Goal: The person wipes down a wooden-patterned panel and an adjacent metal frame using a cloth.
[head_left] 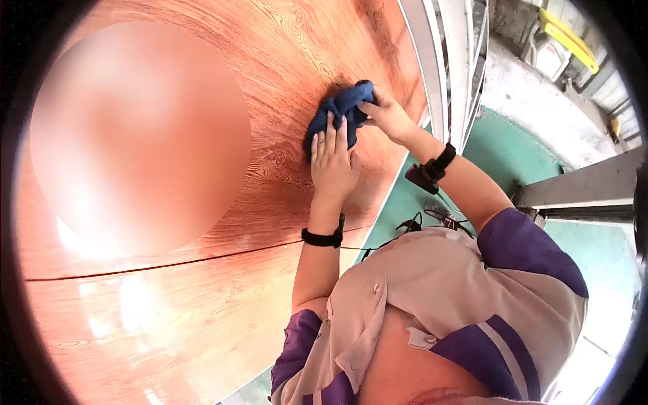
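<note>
A dark blue cloth (348, 101) lies bunched on the glossy wood-grain board (283, 50). My left hand (333, 162) rests palm down over the near side of the cloth, its fingers stretched out and pressing on it. On the cloth's right end, my right hand (390, 116) has its thumb and fingers closed around a fold. Part of the right fingers is hidden behind the cloth. Black straps circle both wrists, and the right one carries a small dark device (424, 177).
A dark seam (175, 263) runs across the board. Beyond its right edge stand white metal bars (459, 67) above a green floor (503, 145). Dark cables (432, 217) hang near my waist. A yellow and white object (563, 44) sits at the upper right. A large blurred circle covers the left.
</note>
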The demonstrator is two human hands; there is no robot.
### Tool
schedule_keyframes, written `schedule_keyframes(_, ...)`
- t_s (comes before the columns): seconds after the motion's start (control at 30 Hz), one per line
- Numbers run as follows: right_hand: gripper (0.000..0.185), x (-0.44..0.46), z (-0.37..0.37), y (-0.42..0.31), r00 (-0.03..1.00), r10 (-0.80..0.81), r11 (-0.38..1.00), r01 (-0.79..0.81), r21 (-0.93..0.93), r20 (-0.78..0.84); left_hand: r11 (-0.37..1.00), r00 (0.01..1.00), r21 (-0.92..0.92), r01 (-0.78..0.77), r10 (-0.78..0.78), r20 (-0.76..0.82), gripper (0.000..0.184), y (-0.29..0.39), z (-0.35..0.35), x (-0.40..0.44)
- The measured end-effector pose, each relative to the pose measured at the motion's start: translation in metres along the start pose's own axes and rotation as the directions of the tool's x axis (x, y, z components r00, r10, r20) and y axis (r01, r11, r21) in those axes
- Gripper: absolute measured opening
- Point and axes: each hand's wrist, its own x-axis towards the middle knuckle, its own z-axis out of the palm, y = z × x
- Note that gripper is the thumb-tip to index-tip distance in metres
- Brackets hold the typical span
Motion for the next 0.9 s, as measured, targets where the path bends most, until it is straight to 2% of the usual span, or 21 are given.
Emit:
schedule_keyframes(0.03, 0.031, -0.013, -0.003, -0.003, 0.999, 0.024, 0.998, -0.022, 0.06, -0.035, 0.998, 0.999, -0.053, -0.035, 0.034, -0.008, 0.069, -0.004, 0.0, 0.0)
schedule_keyframes(0.07, 0.025, -0.023, -0.014, 0.008, 0.993, 0.095, 0.995, -0.092, 0.038, -0.074, 0.994, 0.995, 0.07, -0.085, 0.088, -0.041, 0.07, -0.009, 0.008, -0.004)
schedule_keyframes(0.13, 0.019, -0.063, -0.021, 0.014, 0.987, 0.155, 0.988, -0.154, 0.01, -0.049, 0.984, 0.996, 0.162, -0.076, 0.084, -0.04, 0.068, -0.013, 0.028, -0.013)
schedule_keyframes(0.17, 0.017, -0.085, -0.017, 0.012, 0.995, 0.096, 0.995, -0.095, -0.017, 0.022, 0.998, 0.999, 0.06, -0.032, 0.03, 0.034, 0.059, -0.007, 0.031, -0.017)
schedule_keyframes(0.23, 0.017, -0.119, -0.02, 0.03, 0.998, 0.018, 0.984, -0.028, -0.176, -0.058, 0.993, 0.981, -0.115, 0.029, -0.006, 0.194, 0.046, 0.004, 0.044, -0.025)
schedule_keyframes(0.27, 0.019, -0.132, -0.019, 0.032, 0.997, 0.006, 0.979, -0.022, -0.203, -0.079, 0.911, 0.962, -0.393, 0.129, -0.018, 0.273, 0.044, 0.008, 0.057, -0.03)
schedule_keyframes(0.3, 0.022, -0.137, -0.034, 0.05, 0.984, -0.132, 0.91, 0.071, -0.408, -0.122, 0.746, 0.935, -0.619, 0.244, -0.013, 0.354, 0.043, 0.013, 0.074, -0.032)
schedule_keyframes(0.33, 0.029, -0.144, -0.041, 0.049, 0.966, -0.041, 0.908, -0.07, -0.414, -0.254, 0.517, 0.904, -0.776, 0.361, 0.011, 0.428, 0.042, 0.02, 0.081, -0.033)
schedule_keyframes(0.37, 0.035, -0.15, -0.049, 0.046, 0.943, -0.003, 0.884, -0.153, -0.441, -0.333, 0.422, 0.909, -0.823, 0.381, -0.007, 0.418, 0.039, 0.031, 0.089, -0.034)
schedule_keyframes(0.4, 0.04, -0.152, -0.056, 0.04, 0.913, 0.029, 0.854, -0.233, -0.464, -0.406, 0.167, 0.847, -0.83, 0.532, -0.094, 0.524, 0.037, 0.046, 0.09, -0.031)
schedule_keyframes(0.43, 0.053, -0.156, -0.06, 0.035, 0.91, -0.019, 0.842, -0.209, -0.497, -0.415, 0.038, 0.833, -0.834, 0.551, -0.093, 0.546, 0.037, 0.054, 0.1, -0.03)
schedule_keyframes(0.47, 0.064, -0.161, -0.062, 0.033, 0.937, -0.148, 0.816, -0.066, -0.574, -0.317, -0.098, 0.817, -0.821, 0.562, -0.091, 0.57, 0.037, 0.06, 0.114, -0.031)
schedule_keyframes(0.5, 0.069, -0.162, -0.071, 0.036, 0.939, -0.249, 0.718, 0.015, -0.696, -0.237, -0.321, 0.714, -0.704, 0.633, -0.11, 0.692, 0.038, 0.067, 0.13, -0.029)
schedule_keyframes(0.53, 0.075, -0.162, -0.078, 0.037, 0.933, -0.334, 0.601, 0.1, -0.793, -0.135, -0.461, 0.656, -0.585, 0.668, -0.006, 0.754, 0.04, 0.071, 0.124, -0.023)
schedule_keyframes(0.57, 0.075, -0.162, -0.081, 0.039, 0.928, -0.337, 0.659, 0.109, -0.744, -0.162, -0.491, 0.699, -0.597, 0.635, 0.036, 0.714, 0.044, 0.076, 0.119, -0.019)
schedule_keyframes(0.67, 0.062, -0.149, -0.121, 0.032, 0.972, 0.112, 0.813, -0.21, -0.543, -0.207, -0.532, 0.781, -0.618, 0.579, 0.147, 0.606, 0.051, 0.08, 0.109, -0.005)
schedule_keyframes(0.7, 0.058, -0.146, -0.129, 0.031, 0.965, 0.162, 0.819, -0.249, -0.517, -0.207, -0.533, 0.796, -0.621, 0.574, 0.188, 0.575, 0.053, 0.078, 0.109, -0.001)
schedule_keyframes(0.8, 0.047, -0.139, -0.154, 0.028, 0.93, 0.3, 0.826, -0.366, -0.43, -0.214, -0.602, 0.782, -0.591, 0.536, 0.09, 0.617, 0.056, 0.08, 0.12, 0.004)
schedule_keyframes(0.83, 0.047, -0.134, -0.16, 0.029, 0.926, 0.356, 0.89, -0.377, -0.257, -0.125, -0.674, 0.779, -0.531, 0.513, 0.108, 0.617, 0.06, 0.082, 0.121, 0.008)
schedule_keyframes(0.87, 0.046, -0.128, -0.166, 0.028, 0.912, 0.396, 0.894, -0.41, -0.178, -0.109, -0.649, 0.765, -0.57, 0.503, 0.026, 0.644, 0.064, 0.09, 0.122, 0.014)
schedule_keyframes(0.9, 0.044, -0.121, -0.174, 0.032, 0.874, 0.471, 0.881, -0.472, 0.022, -0.115, -0.678, 0.757, -0.538, 0.501, 0.042, 0.652, 0.065, 0.093, 0.135, 0.019)
